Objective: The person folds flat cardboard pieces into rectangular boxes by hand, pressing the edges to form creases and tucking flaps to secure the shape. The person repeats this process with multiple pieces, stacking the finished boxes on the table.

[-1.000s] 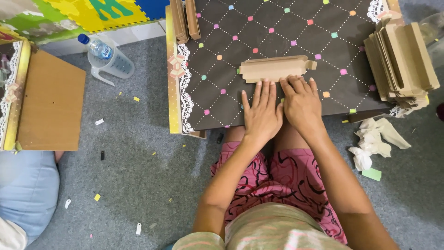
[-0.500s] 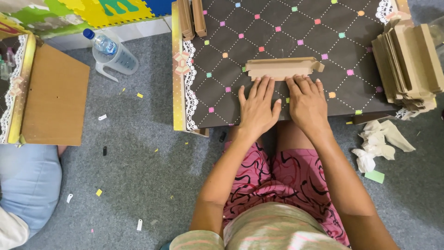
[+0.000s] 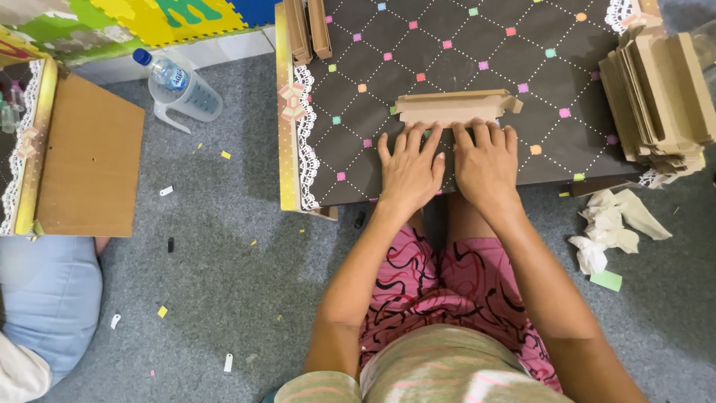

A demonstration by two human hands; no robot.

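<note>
A folded brown cardboard piece (image 3: 452, 107) lies on a dark board dotted with coloured squares (image 3: 477, 52). My left hand (image 3: 410, 170) rests flat on the board just below the piece, fingers spread and fingertips touching its near edge. My right hand (image 3: 486, 163) lies flat beside it, its fingertips also at the piece's near edge. Neither hand grips anything.
A stack of folded cardboard pieces (image 3: 660, 101) sits at the board's right edge, more strips (image 3: 307, 28) at its top left. A water bottle in a plastic jug (image 3: 179, 88) and a brown board (image 3: 88, 157) lie left on grey carpet. Crumpled paper (image 3: 611, 227) lies right.
Both hands stay flat below the cardboard piece. The view has shifted slightly; the hands have barely moved.
</note>
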